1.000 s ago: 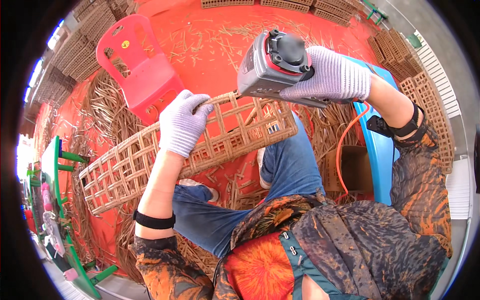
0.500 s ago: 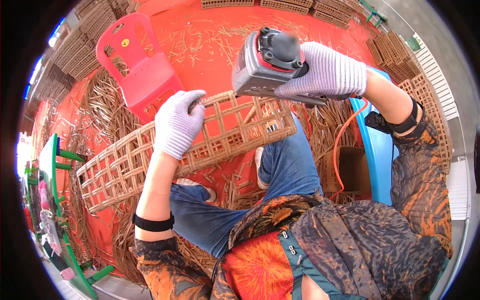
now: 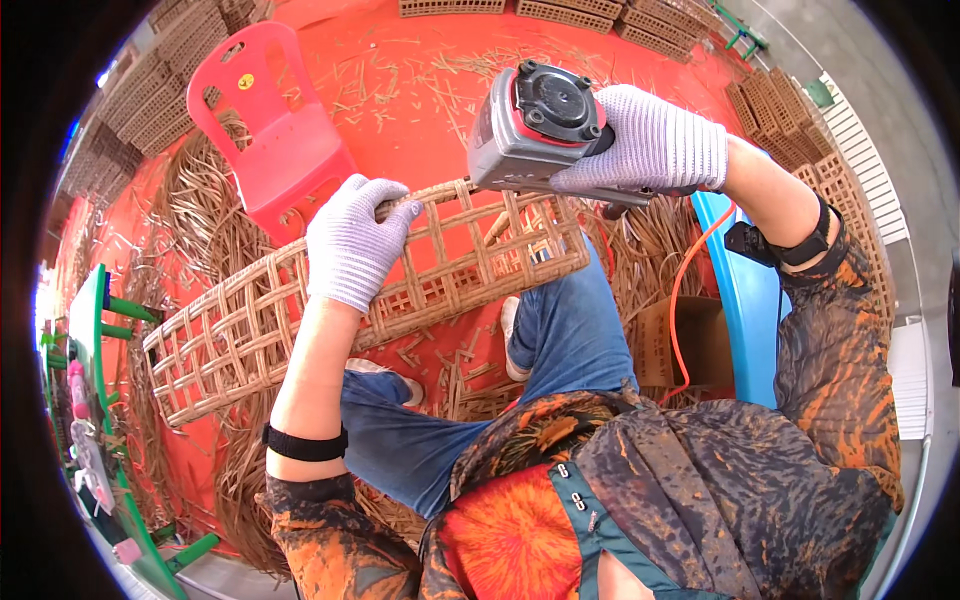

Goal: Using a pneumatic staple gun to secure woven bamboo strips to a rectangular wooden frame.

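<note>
A long open-weave basket [image 3: 520,272] of brown flat strips lies slanted across in front of my knees, its right end resting near the thigh. My gloved left hand [image 3: 355,245] is closed around its far rim near the middle. My gloved right hand [image 3: 660,140] grips a grey and black air-powered nail gun [image 3: 550,110], the round black cap on its head facing up. The gun's underside sits at the basket's far rim near the right end; whether its nose touches the strips is hidden beneath the body.
A red plastic chair [image 3: 285,140] stands ahead left beside a heap of loose strips [image 3: 205,220]. To the right, an orange hose [image 3: 683,290] runs past a cardboard box [image 3: 655,345] and a blue plastic seat [image 3: 745,320]. A green frame [image 3: 95,320] stands left. Stacked baskets [image 3: 570,14] line the far side.
The nail gun has tilted slightly, so its black cap shows sharper and fuller. My left hand and the basket stay nearly in place, with a small shift left in the view.
</note>
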Available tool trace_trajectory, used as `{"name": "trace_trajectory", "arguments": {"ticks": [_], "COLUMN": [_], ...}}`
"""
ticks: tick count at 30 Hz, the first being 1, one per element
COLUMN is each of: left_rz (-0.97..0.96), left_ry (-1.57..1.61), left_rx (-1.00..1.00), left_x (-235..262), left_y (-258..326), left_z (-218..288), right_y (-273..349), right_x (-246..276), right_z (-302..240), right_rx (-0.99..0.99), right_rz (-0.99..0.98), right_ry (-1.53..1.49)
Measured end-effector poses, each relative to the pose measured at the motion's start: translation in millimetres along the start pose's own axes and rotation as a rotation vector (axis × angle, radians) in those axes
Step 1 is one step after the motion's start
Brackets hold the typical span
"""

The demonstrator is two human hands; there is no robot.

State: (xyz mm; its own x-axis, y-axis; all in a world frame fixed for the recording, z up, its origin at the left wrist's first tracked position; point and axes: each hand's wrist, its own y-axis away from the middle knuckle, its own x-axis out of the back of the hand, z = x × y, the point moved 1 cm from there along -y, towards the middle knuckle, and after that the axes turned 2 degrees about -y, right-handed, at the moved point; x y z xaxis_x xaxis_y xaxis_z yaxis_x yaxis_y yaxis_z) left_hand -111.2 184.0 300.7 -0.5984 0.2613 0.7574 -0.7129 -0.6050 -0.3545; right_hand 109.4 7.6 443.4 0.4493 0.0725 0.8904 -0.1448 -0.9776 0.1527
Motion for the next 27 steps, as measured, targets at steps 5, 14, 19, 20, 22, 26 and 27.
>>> {"name": "trace_trajectory", "arguments": {"ticks": [5, 14, 19, 20, 22, 26, 27], "left_rz": [0.019, 0.017, 0.020, 0.017, 0.020, 0.029, 0.030], "left_ry": [0.013, 0.026, 0.043, 0.042, 0.026, 0.021, 0.020], "left_rx": [-0.011, -0.010, -0.004, -0.002, 0.000, -0.023, -0.020], "left_x": [-2, 0, 0, 0, 2, -2, -2], "left_y": [0, 2, 1, 2, 4, 2, 2], "left_z": [-2, 0, 1, 1, 0, 1, 0], "right_y": [-1, -6, -8, -9, -11, -9, -9], "right_x": [-3, -4, -5, -6, -7, -9, -9], "right_z": [4, 12, 12, 11, 13, 18, 15], "right_rx": [0.031, 0.101, 0.102, 0.112, 0.123, 0.219, 0.207], "right_rz": [-0.044, -0.064, -0.049, -0.048, -0.048, -0.020, -0.012], "right_ry": [-0.015, 0.066, 0.097, 0.057, 0.016, 0.070, 0.080]}}
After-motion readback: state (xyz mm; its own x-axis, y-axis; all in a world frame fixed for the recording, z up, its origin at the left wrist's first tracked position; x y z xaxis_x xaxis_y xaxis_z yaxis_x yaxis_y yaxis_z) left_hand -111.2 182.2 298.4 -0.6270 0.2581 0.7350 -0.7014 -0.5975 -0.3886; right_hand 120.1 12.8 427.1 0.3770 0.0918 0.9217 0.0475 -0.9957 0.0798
